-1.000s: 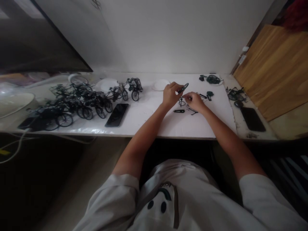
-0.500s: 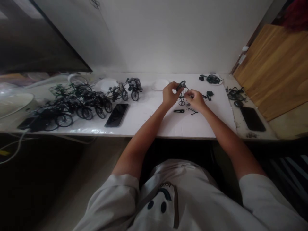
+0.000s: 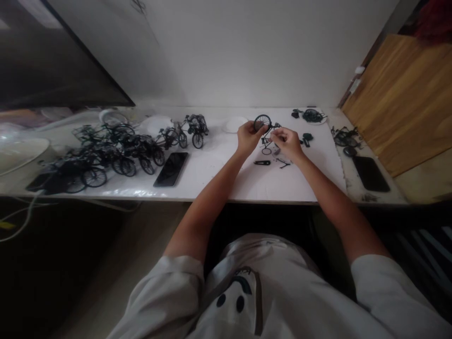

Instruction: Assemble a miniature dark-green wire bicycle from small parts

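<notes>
My left hand is closed on a small black spoked wheel, held upright above the white table. My right hand pinches the dark frame of the same miniature bicycle piece between the two hands. Below the hands lie a small ring-shaped part, a flat black part and other loose bits.
Several finished black miniature bicycles crowd the table's left side, with a dark phone beside them. A white dish sits behind my left hand. More parts and a second phone lie at the right, near a wooden panel.
The wheel has turned from tilted and edge-on to upright with its spokes facing me, and both hands have lifted slightly toward the wall.
</notes>
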The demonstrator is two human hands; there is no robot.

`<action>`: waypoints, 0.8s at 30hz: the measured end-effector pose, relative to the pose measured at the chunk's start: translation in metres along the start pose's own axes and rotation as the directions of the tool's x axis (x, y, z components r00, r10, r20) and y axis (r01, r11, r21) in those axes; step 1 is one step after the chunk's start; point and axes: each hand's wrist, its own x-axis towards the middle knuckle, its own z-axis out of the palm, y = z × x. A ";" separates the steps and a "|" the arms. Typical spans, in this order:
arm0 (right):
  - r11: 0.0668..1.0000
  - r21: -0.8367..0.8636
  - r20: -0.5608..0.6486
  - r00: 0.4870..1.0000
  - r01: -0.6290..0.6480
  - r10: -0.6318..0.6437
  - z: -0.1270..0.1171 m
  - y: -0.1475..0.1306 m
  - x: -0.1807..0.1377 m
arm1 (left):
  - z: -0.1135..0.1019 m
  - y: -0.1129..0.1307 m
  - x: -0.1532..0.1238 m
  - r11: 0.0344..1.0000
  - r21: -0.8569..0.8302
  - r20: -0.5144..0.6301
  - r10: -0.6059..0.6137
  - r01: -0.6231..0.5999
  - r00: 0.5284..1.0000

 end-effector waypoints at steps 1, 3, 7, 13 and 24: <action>1.000 0.018 -0.001 1.000 0.000 0.000 0.000 -0.001 0.000 | 0.000 0.000 0.000 0.999 -0.042 0.006 -0.019 0.019 1.000; 1.000 0.031 -0.003 1.000 0.002 -0.002 0.000 -0.002 0.001 | 0.001 0.002 0.000 0.993 -0.104 0.013 -0.059 0.060 0.998; 0.999 0.032 -0.001 1.000 0.008 -0.008 -0.001 -0.002 0.001 | 0.001 0.005 -0.001 0.970 -0.198 0.029 -0.136 0.139 0.990; 0.999 0.043 -0.006 1.000 0.020 -0.020 -0.001 0.002 0.002 | 0.000 0.012 -0.004 0.934 -0.277 0.120 -0.199 0.226 0.973; 0.998 0.030 -0.039 0.998 0.048 -0.046 -0.002 0.004 0.002 | 0.002 0.014 -0.007 0.932 -0.262 0.197 -0.203 0.251 0.959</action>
